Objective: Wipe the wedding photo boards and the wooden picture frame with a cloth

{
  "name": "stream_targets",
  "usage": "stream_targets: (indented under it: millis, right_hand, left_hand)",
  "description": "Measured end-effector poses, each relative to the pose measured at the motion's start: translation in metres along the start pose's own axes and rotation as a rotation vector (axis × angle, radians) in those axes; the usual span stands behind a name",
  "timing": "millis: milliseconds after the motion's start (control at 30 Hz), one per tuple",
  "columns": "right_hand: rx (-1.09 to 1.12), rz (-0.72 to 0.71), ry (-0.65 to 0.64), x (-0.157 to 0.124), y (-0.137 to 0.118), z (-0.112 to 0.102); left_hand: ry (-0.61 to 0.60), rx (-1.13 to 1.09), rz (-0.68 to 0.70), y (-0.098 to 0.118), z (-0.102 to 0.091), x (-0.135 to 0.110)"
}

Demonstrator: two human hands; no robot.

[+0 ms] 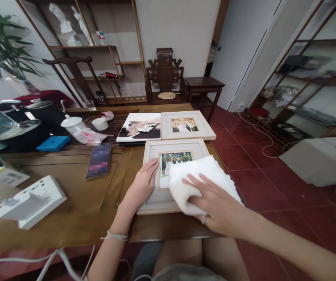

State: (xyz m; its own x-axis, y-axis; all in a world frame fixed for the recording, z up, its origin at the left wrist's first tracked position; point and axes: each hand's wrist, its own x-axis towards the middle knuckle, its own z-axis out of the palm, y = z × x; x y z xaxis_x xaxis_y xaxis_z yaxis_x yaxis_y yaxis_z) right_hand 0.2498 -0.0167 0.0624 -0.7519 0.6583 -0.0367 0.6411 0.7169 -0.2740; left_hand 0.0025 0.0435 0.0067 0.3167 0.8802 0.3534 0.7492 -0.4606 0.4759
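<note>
A light wooden picture frame [153,199] with a photo of two people lies flat at the table's front edge. My left hand [144,181] rests on its left side, fingers stretched out along the border. In my right hand [207,199] is a folded white towel [206,168], pressed over the frame's right part and hiding some of the photo. The towel's far end hangs past the frame's right side. Just behind lie a second light frame [209,127] with a wedding photo and a white-edged photo panel [140,134].
On the wooden table [97,218] to the left are a white power strip [36,203], a dark patterned packet [98,160], a blue box [53,143], a white lidded teapot [73,124], a white cup [100,124] and a dark pot [18,132]. Red floor tiles [261,187] lie right.
</note>
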Motion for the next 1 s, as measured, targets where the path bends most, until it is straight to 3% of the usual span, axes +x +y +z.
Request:
stream_targets:
  millis: [233, 367, 500, 700, 800, 900, 1000]
  right_hand:
    - [-0.298, 0.124, 0.231, 0.067, 0.074, -0.007]
    - [-0.321, 0.125, 0.232, 0.086, 0.089, -0.012]
    - [-0.238, 0.023, 0.140, 0.070, 0.067, -0.014]
    - [-0.002, -0.097, -0.042, 0.009, -0.003, -0.018]
    - [0.067, -0.120, -0.055, -0.009, -0.027, -0.010]
    - [0.062, -0.122, -0.010, -0.007, -0.028, 0.002]
    - [0.016, -0.065, 0.060, 0.011, -0.008, 0.009]
  left_hand:
    - [0.005, -0.017, 0.005, 0.001, -0.002, 0.000]
    - [0.004, -0.032, -0.008, -0.001, -0.001, 0.000]
    - [-0.001, -0.030, -0.025, -0.001, 0.001, 0.000]
    - [0.016, -0.015, -0.012, -0.002, 0.002, -0.001]
    - [0.021, -0.017, -0.004, -0.002, 0.003, -0.001]
    - [0.014, -0.016, 0.005, -0.003, 0.003, -0.001]
    - [0.016, -0.027, 0.011, -0.002, 0.002, -0.001]
